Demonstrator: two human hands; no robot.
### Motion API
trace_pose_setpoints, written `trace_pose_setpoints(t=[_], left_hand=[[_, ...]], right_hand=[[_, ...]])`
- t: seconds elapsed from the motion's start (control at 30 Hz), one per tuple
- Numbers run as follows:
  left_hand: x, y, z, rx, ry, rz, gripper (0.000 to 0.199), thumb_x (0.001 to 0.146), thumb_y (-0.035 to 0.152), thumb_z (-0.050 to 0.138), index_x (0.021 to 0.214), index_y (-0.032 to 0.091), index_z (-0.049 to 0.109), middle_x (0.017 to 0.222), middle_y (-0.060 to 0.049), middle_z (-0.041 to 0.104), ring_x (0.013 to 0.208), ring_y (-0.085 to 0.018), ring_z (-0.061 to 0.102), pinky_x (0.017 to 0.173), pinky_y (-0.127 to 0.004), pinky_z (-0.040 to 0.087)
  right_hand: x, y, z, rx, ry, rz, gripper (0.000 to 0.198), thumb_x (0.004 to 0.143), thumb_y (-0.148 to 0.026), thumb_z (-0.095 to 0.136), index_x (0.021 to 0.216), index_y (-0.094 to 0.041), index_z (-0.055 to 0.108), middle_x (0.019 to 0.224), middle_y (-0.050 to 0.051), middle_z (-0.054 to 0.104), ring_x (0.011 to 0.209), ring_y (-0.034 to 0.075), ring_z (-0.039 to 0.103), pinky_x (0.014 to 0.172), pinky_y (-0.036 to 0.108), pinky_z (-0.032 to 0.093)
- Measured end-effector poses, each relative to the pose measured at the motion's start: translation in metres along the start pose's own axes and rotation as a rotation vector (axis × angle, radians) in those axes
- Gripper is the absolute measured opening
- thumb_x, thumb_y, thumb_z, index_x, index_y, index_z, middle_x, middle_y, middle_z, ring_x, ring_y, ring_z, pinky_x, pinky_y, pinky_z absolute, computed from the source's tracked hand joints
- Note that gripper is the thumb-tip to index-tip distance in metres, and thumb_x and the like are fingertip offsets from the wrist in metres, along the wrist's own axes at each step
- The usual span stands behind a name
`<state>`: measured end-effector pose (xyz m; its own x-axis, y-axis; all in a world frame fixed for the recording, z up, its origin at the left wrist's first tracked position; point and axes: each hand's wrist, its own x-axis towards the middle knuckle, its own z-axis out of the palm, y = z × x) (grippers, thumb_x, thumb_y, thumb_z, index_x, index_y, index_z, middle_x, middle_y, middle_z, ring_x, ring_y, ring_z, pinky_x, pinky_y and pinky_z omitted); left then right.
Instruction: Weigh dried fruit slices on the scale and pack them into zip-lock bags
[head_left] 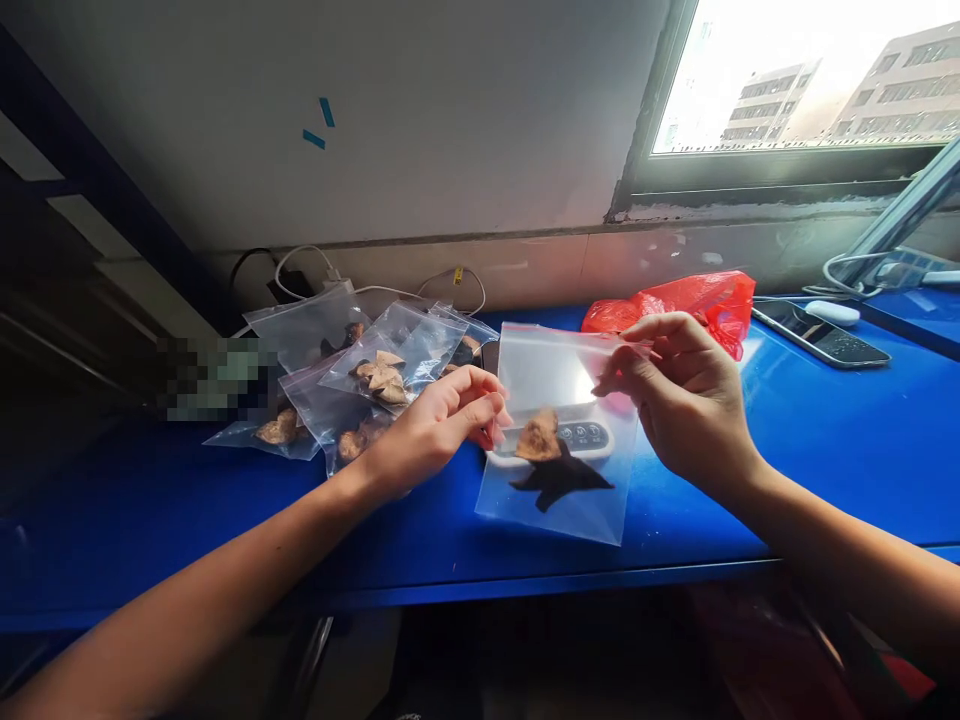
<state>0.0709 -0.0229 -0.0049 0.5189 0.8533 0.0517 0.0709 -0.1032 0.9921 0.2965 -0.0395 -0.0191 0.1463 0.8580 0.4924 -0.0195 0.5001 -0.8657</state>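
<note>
A clear zip bag (559,375) hangs upright in front of me, with a brown dried piece (538,437) and a dark, star-shaped dried piece (562,480) low inside it. My right hand (682,400) pinches its upper right corner between thumb and fingers. At the bag's left edge, my left hand (450,425) is closed, thumb against the curled fingers, some fingertips showing through the plastic. Through the bag I see a white device with a dark button panel (589,436), like a small scale.
Several filled zip bags (379,375) lie piled to the left on the blue table (840,450). A red plastic bag (697,300) sits behind my right hand. Farther right are a phone (821,332) and a white oval object (832,313). Cables (300,262) run along the wall.
</note>
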Motion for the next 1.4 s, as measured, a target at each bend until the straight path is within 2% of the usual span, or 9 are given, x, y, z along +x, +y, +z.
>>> trace_pose_setpoints(t=[0.1,0.33,0.43,0.73,0.97,1.07,1.13,1.23,1.4], left_hand=[[0.0,0.0,0.0,0.031,0.06,0.056,0.037,0.085,0.047,0.063,0.103,0.015,0.056,0.081,-0.001,0.062,0.069,-0.013,0.058,0.067,-0.026,0.047],[0.003,0.002,0.0,0.069,0.191,0.082,0.029,0.08,0.041,0.072,0.085,0.014,0.06,0.066,0.002,0.059,0.057,-0.009,0.051,0.061,-0.024,0.045],[0.004,-0.001,-0.002,0.034,0.202,0.067,0.031,0.077,0.04,0.075,0.089,0.014,0.063,0.068,0.001,0.061,0.06,-0.01,0.054,0.061,-0.024,0.048],[0.003,0.0,-0.005,0.109,0.226,0.065,0.027,0.083,0.034,0.068,0.102,0.016,0.071,0.085,-0.004,0.071,0.073,-0.013,0.064,0.076,-0.027,0.055],[0.005,-0.003,-0.005,0.167,0.257,0.086,0.024,0.079,0.029,0.069,0.098,0.014,0.069,0.08,-0.004,0.071,0.071,-0.014,0.066,0.073,-0.027,0.057],[0.004,-0.005,-0.004,0.264,0.243,0.128,0.023,0.08,0.025,0.067,0.1,0.014,0.067,0.082,-0.004,0.072,0.073,-0.014,0.067,0.073,-0.027,0.057],[0.0,-0.005,-0.001,0.407,0.256,0.2,0.018,0.083,0.022,0.063,0.1,0.015,0.066,0.084,-0.004,0.071,0.074,-0.014,0.067,0.07,-0.026,0.056],[-0.01,-0.004,0.009,0.694,0.292,0.427,0.012,0.086,0.016,0.06,0.098,0.016,0.065,0.081,-0.001,0.069,0.072,-0.013,0.065,0.067,-0.024,0.053],[-0.021,-0.009,0.025,0.846,0.194,0.791,0.016,0.087,0.006,0.059,0.1,0.014,0.057,0.082,0.0,0.065,0.072,-0.009,0.064,0.07,-0.019,0.053]], right_hand=[[-0.005,0.001,0.004,-0.03,-0.109,-0.015,0.01,0.087,-0.025,0.062,0.092,-0.023,0.053,0.069,-0.003,0.062,0.063,0.011,0.065,0.06,0.025,0.056],[-0.008,0.001,0.006,-0.275,-0.242,-0.075,0.01,0.086,-0.02,0.06,0.095,-0.021,0.061,0.096,0.004,0.067,0.091,0.016,0.065,0.071,0.027,0.056],[-0.007,0.003,0.003,-0.372,-0.252,-0.118,0.013,0.086,-0.018,0.058,0.099,-0.021,0.061,0.099,0.005,0.067,0.092,0.016,0.065,0.075,0.029,0.055],[-0.006,0.005,-0.001,-0.368,-0.205,-0.191,0.017,0.087,-0.018,0.057,0.103,-0.022,0.057,0.101,0.004,0.063,0.097,0.016,0.064,0.091,0.036,0.056],[-0.009,0.002,-0.001,-0.406,-0.08,-0.202,0.011,0.087,-0.025,0.06,0.095,-0.023,0.053,0.095,0.004,0.057,0.088,0.016,0.064,0.071,0.032,0.06],[-0.008,-0.001,-0.001,-0.459,-0.161,-0.223,0.009,0.089,-0.029,0.058,0.092,-0.021,0.055,0.089,0.004,0.058,0.085,0.015,0.062,0.069,0.03,0.057],[-0.006,-0.003,-0.001,-0.554,-0.313,-0.252,0.012,0.09,-0.03,0.057,0.094,-0.02,0.058,0.089,0.005,0.061,0.083,0.015,0.061,0.071,0.03,0.054],[-0.005,-0.006,0.0,-0.694,-0.502,-0.338,0.019,0.09,-0.033,0.058,0.1,-0.017,0.061,0.086,0.005,0.065,0.079,0.015,0.06,0.07,0.03,0.047],[-0.015,-0.014,0.01,-0.796,-0.628,-0.547,0.008,0.087,-0.02,0.056,0.085,-0.015,0.062,0.07,0.001,0.061,0.067,0.013,0.051,0.064,0.029,0.035]])
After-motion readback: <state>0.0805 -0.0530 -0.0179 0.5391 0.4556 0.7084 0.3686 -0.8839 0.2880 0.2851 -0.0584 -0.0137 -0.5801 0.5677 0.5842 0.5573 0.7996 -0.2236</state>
